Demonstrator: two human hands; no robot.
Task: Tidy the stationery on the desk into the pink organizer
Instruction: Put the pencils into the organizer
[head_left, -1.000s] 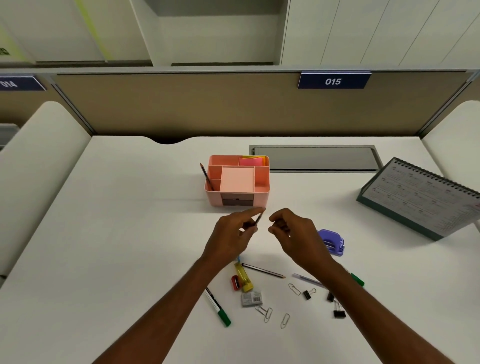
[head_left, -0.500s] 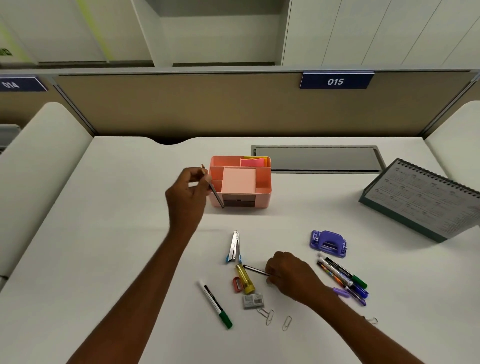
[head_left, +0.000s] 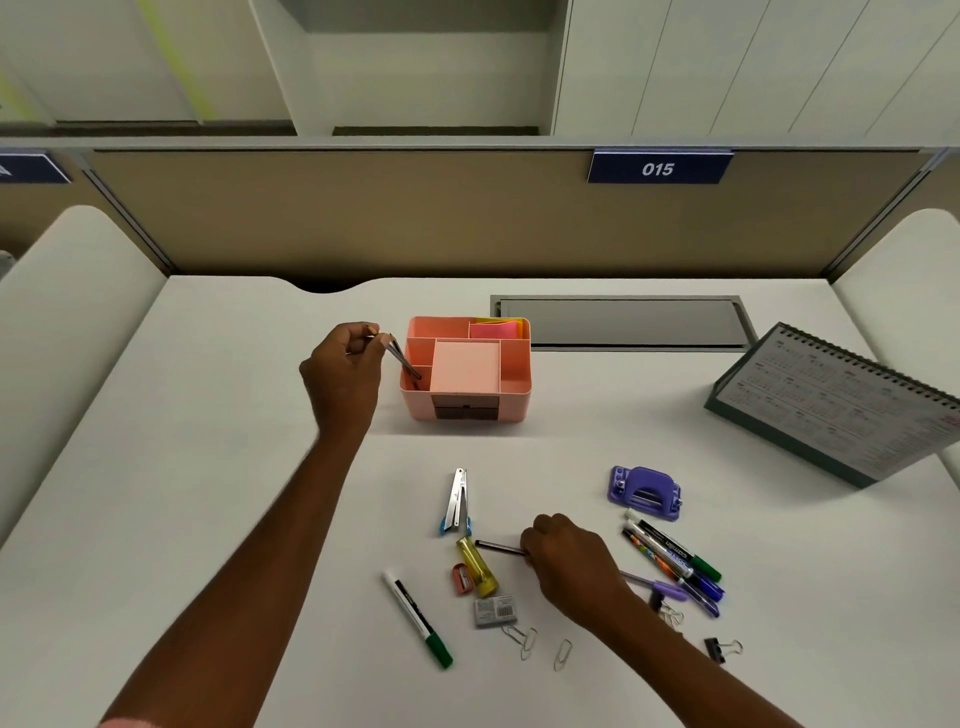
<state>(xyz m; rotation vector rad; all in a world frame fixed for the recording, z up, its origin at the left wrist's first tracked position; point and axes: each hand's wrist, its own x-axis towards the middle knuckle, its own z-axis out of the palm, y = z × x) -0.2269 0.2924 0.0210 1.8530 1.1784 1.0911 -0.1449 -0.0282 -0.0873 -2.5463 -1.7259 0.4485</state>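
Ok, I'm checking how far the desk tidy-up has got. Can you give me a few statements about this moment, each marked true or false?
1. The left hand holds a pencil whose lower end is inside the pink organizer. True.
2. The right hand hangs above the desk holding nothing. False: it is down at the desk, pinching a loose pencil.
3. The purple hole punch sits in the organizer. False: it lies on the desk, near the markers.
4. Sticky notes are in the organizer's back right compartment. True.
5. A green-capped marker lies on the desk, left of the eraser. True.
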